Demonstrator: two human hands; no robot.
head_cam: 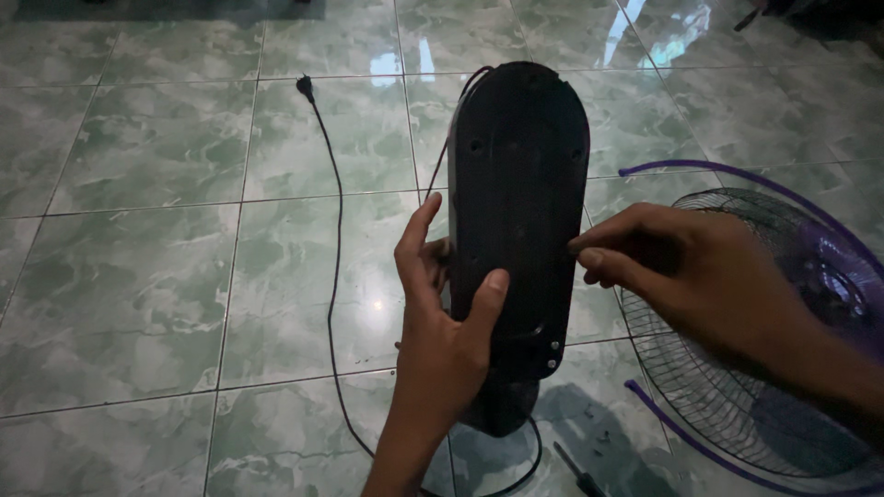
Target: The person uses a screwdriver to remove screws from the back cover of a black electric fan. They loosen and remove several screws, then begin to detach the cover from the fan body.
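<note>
Two bare hands work on a black oval fan base (518,184) held upright above the green marbled tile floor (138,276), underside toward the camera. Left hand (440,313) grips the base's left edge, thumb pressed on the underside, fingers wrapped behind. Right hand (686,276) has fingertips pinched together against the base's right edge; what they pinch cannot be told. Purple fan grille (737,368) lies right, near. Black power cord (333,276) trails left, its plug (304,87) far. Screwdriver (575,474) and small loose screws (599,434) lie near, below the base.
</note>
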